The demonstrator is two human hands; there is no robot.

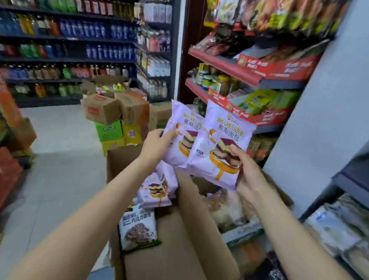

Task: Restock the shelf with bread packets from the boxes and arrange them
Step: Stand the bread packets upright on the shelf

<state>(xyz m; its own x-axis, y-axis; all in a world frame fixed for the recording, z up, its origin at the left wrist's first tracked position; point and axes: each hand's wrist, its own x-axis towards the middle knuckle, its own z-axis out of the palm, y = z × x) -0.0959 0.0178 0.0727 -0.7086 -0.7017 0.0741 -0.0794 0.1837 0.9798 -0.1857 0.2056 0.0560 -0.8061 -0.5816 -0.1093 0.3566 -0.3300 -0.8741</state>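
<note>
2 bare arms reach out from the bottom of the view, over a big open cardboard box [183,247] on the floor. The left hand [156,145] holds 1 purple bread packet [180,126] by its left edge, with the thumb on the front and the fingers curled behind it. The right hand [246,171] holds a 2nd purple bread packet [221,143] at its bottom right corner, thumb on the front, fingers wrapped behind. Both packets are up in the air above the box. The right one sits partly in front of the left one, and they touch.

Down inside the box, more purple packets [157,187] lie in a pile against its left wall. A green and white packet [137,229] lies just below them, nearer the camera.

To the right is a grey shelf [353,186] with blurry packets on it. Behind the held packets stand red shelves [225,69] full of snacks and jars. Past the box is a stack of smaller boxes [114,115]. Far back on the left, dark shelves hold rows of drink bottles [77,27].
</note>
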